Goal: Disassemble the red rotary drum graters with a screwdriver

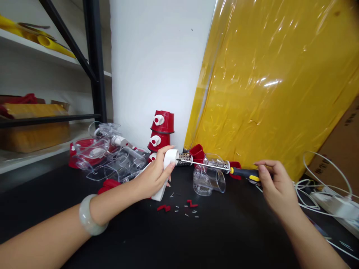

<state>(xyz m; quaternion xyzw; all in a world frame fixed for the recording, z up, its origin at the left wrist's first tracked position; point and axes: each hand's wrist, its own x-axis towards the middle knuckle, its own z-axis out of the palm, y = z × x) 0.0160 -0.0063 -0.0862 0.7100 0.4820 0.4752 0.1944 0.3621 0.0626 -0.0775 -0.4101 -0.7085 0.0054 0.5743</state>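
My left hand (pixel 153 178) is closed around a white plastic part (pixel 160 193), tilted above the black table. In my right hand (pixel 277 186) is a screwdriver (pixel 241 172) with a black and yellow handle. Its long shaft points left, and the tip meets the upper end of the white part. Whether the tip sits in a screw is too small to tell. Below my left hand lie two small red plastic pieces (pixel 192 203) and several loose screws (pixel 186 215). Just behind the shaft are a perforated metal grater drum (pixel 185 158) and a clear plastic housing (pixel 209 183).
Red bases with white knobs (pixel 164 122) stand stacked against the white wall. Several clear plastic housings (pixel 123 162) are heaped at the left, beside a shelf rack (pixel 97 63). A yellow wrapped panel (pixel 263 86) leans behind. White cables and a power strip (pixel 338 205) lie at the right.
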